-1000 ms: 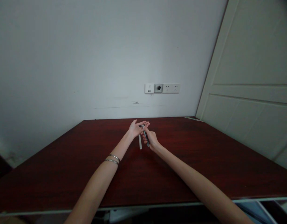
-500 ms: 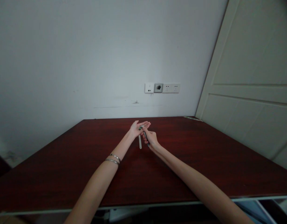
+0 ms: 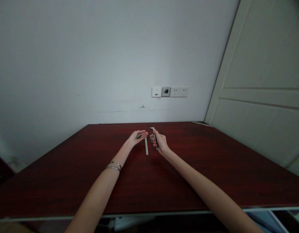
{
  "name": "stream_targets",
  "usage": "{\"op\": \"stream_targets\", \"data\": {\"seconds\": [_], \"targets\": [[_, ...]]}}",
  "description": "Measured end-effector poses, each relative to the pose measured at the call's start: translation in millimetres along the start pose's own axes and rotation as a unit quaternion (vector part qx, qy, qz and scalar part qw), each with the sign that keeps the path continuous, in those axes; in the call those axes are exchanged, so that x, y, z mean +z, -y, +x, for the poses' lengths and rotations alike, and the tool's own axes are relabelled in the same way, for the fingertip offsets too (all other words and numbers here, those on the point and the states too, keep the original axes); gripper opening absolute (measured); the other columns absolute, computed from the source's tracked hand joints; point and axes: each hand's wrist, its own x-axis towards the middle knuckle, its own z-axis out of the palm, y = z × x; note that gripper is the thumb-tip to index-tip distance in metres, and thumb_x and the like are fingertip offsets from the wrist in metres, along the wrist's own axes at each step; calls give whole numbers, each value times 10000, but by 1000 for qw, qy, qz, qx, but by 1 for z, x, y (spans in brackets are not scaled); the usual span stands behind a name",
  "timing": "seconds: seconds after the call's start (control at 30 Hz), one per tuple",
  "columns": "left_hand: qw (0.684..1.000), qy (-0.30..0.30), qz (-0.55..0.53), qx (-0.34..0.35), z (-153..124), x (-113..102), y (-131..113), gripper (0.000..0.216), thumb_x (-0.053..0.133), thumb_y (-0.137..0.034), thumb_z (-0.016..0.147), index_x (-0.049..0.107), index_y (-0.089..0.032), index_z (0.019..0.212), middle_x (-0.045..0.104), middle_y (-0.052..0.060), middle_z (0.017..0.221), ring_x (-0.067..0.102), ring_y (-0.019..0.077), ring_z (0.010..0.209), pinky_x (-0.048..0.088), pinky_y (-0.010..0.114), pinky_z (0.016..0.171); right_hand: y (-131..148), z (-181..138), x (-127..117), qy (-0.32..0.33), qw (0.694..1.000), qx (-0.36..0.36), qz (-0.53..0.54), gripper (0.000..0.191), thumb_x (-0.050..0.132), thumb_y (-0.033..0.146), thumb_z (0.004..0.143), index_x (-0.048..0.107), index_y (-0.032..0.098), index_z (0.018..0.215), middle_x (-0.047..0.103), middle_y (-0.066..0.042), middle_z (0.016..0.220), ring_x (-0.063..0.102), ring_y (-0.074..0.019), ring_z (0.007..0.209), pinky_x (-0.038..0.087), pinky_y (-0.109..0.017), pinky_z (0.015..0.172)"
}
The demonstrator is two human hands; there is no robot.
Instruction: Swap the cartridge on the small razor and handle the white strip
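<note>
Head view: tilting the left hand (image 3: 136,138), fingers (image 3: 144,134) outstretched palm-up, could slide its loose dark piece (image 3: 139,136) off toward four o'clock; the right hand (image 3: 161,141) grips a razor (image 3: 154,138).

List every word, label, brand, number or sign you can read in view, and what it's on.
No readable text anywhere.
White strip on the table: any marking is too small to read.
Handled tool in the right hand, small dark piece on the left palm: too small.
Wall sockets: no legible lettering.
</note>
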Motion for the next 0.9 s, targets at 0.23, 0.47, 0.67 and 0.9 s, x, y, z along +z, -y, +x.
{"op": "stream_targets", "data": {"seconds": [0.23, 0.47, 0.67, 0.9], "targets": [[996, 68, 43, 41, 7, -40, 0, 317, 362, -293, 875, 578, -80, 970, 663, 178, 943, 648, 235, 888, 488, 334, 801, -1, 4, -4, 21, 1000, -13, 14, 448, 630, 561, 651, 571, 122, 587, 413, 44, 426, 303, -26, 333, 180, -156, 288], [991, 68, 90, 75, 8, -52, 1, 482, 290, -443, 897, 596, -72, 929, 670, 211, 891, 655, 226, 861, 471, 268, 744, -3, 5, -6, 16, 999, -38, -2, 458, 611, 582, 652, 572, 130, 592, 411, 48, 425, 306, -29, 330, 189, -167, 293], [984, 39, 120, 124, 5, -52, -1, 570, 212, -485, 901, 612, -80, 891, 685, 181, 830, 654, 205, 847, 442, 267, 798, -1, 4, -6, 3, 999, -51, -18, 460, 592, 593, 658, 569, 137, 604, 410, 49, 428, 305, -34, 332, 201, -178, 298], [983, 28, 108, 148, 8, -51, 0, 604, 163, -481, 905, 606, -74, 847, 683, 159, 746, 664, 207, 776, 437, 292, 813, -2, 5, -6, 8, 998, -55, -3, 455, 606, 586, 648, 571, 135, 598, 401, 54, 432, 304, -31, 335, 194, -176, 309]]}}
